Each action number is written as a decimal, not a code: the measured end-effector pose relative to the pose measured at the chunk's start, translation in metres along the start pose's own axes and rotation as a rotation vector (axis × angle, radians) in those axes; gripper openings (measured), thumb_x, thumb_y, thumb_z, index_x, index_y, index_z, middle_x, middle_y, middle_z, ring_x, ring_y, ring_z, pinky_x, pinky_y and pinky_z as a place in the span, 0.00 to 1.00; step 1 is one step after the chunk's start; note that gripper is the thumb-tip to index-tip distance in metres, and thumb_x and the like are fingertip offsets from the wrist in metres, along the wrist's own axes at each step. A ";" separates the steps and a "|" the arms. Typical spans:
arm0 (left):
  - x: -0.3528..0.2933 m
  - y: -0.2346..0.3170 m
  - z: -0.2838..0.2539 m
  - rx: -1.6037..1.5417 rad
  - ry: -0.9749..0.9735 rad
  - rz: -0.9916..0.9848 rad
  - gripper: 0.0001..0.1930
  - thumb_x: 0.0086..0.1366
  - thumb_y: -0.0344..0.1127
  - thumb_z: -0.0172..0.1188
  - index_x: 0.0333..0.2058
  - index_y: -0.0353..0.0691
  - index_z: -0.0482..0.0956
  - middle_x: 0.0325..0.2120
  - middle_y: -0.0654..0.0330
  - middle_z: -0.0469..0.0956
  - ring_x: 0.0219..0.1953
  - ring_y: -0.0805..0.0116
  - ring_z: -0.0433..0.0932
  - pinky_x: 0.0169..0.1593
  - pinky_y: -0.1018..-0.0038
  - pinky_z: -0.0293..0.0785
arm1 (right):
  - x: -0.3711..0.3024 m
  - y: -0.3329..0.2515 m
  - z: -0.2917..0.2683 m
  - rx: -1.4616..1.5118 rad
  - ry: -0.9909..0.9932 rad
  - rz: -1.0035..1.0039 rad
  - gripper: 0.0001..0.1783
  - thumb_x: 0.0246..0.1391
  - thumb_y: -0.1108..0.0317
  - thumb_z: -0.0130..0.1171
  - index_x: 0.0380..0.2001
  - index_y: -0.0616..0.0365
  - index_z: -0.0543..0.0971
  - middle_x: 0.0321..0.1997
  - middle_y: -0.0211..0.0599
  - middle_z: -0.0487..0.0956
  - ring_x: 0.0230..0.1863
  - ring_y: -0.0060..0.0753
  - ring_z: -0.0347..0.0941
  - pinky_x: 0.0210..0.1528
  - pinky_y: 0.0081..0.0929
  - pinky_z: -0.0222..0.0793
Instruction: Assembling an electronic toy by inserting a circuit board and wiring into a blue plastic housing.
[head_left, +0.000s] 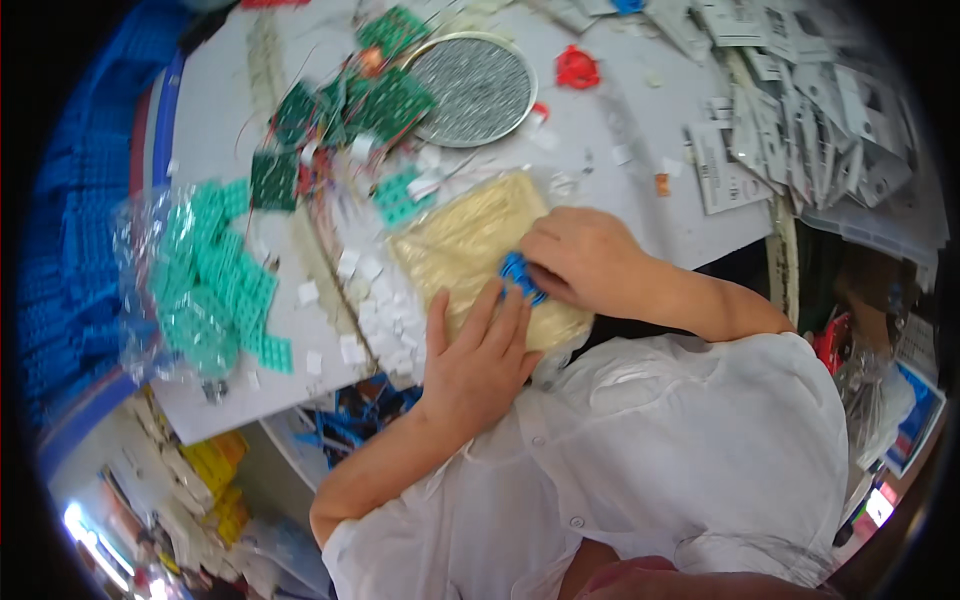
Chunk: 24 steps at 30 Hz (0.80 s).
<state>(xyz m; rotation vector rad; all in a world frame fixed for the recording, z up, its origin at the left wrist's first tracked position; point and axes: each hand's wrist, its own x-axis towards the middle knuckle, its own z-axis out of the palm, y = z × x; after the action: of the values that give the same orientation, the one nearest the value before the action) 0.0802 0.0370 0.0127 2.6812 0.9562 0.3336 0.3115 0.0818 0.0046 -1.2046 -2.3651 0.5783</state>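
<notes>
A cream-coloured pad in clear plastic (455, 235) lies at the table's near edge, in front of my body. On it sits a small blue plastic piece (517, 272), too blurred to name more exactly. My right hand (585, 258) is closed, its bent fingers gripping the right side of the piece. Stretched over the pad's near part, my left hand (475, 360) has its fingers apart. Its fingertips reach the piece's near edge, and they hide part of it.
A round tray of small metal parts (470, 85) stands beyond the pad, beside green circuit boards (395, 105) with wires. Turquoise rubber keypads (215, 270) lie at left in clear plastic. White packages (800, 120) pile up at far right. A red part (577, 67) lies near the tray.
</notes>
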 end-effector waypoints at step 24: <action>0.003 -0.077 -0.058 -0.170 0.298 -0.127 0.25 0.55 0.39 0.70 0.52 0.42 0.78 0.54 0.54 0.77 0.60 0.54 0.73 0.64 0.47 0.62 | -0.028 0.317 -0.173 -0.807 0.071 0.717 0.30 0.59 0.65 0.60 0.63 0.59 0.69 0.52 0.51 0.80 0.54 0.52 0.77 0.55 0.47 0.75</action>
<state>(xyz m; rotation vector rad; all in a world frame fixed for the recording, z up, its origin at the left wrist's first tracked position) 0.0206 0.1064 0.0418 2.4459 1.1188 0.7661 0.6258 0.2588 -0.0281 -2.3988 -2.0938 -0.2910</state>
